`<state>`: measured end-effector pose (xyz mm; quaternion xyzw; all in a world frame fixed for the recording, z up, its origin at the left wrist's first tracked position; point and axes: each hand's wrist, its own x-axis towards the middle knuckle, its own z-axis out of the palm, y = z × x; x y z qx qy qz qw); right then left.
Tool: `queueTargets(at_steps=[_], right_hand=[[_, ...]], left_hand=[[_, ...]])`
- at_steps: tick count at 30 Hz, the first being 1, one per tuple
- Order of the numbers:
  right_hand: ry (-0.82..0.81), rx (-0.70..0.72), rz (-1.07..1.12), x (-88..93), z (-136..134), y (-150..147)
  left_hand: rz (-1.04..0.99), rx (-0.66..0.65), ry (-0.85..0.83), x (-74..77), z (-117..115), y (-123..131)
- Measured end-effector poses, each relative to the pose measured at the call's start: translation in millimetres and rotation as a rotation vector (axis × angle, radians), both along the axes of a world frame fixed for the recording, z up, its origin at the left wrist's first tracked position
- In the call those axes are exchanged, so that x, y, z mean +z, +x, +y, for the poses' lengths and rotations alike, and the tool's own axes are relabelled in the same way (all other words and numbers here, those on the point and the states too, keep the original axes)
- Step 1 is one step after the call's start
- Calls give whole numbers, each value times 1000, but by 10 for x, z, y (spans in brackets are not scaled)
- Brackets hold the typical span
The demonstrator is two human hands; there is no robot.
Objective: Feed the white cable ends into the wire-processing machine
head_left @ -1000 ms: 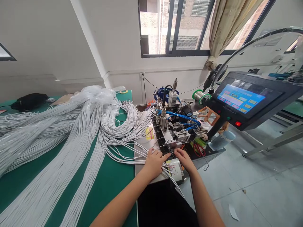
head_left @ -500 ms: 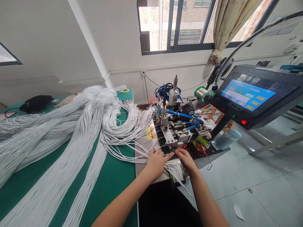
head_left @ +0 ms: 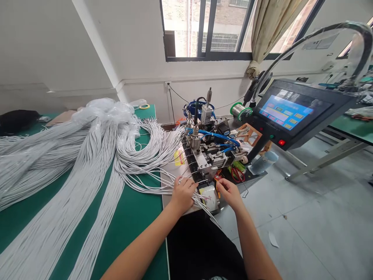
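My left hand [head_left: 184, 193] rests on the front of the workbench, its fingers curled over several white cables [head_left: 151, 189]. The cables' stripped ends with thin coloured wires [head_left: 206, 197] stick out past it, over a white rounded part at the machine's front. My right hand [head_left: 229, 191] is just right of that part, thumb and forefinger pinched together; whatever is between them is too small to make out. Directly ahead of both hands stands a benchtop machine [head_left: 201, 159] with metal cylinders and blue air tubes.
Long bundles of white cable [head_left: 87, 171] in clear plastic cover the green table [head_left: 145, 217] at left. A control screen [head_left: 287, 111] on a black post stands at right. A solder wire spool [head_left: 238, 111], red-handled scissors [head_left: 238, 175] and a translucent bin [head_left: 264, 162] are near the machine.
My hands have moved apart: the right one has drawn away from the machine's front, and the left no longer points its forefinger toward it. The view has turned slightly right.
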<state>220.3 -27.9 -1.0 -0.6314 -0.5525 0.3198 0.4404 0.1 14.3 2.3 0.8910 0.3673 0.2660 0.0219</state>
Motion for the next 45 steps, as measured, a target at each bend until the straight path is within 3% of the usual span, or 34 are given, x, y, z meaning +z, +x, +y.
queueTargets(at_steps=[3,7,10,14,27,36,42,45], right_hand=[[8,58,-110,239,-123,-76],[-54,247,-309,492,-269,-213],[-145,372,-405,554,-343,-300],[-167,414,-502,542,-371,-367],[-70,338,-604,558,-268,-335],[-11,283,-565,516,-205,-310],[33,185,-395,415,-116,-279],[38,120,-241,341,-68,-246]], left_hand=[[-1,-2,0,1,4,7],[-12,4,-22,7,12,18],[-33,15,-73,20,22,20],[-35,-7,-126,32,37,15],[-20,5,-147,35,37,14],[-21,90,-107,-21,54,21],[-65,-88,-41,-9,49,5],[-87,-88,-21,13,39,1]])
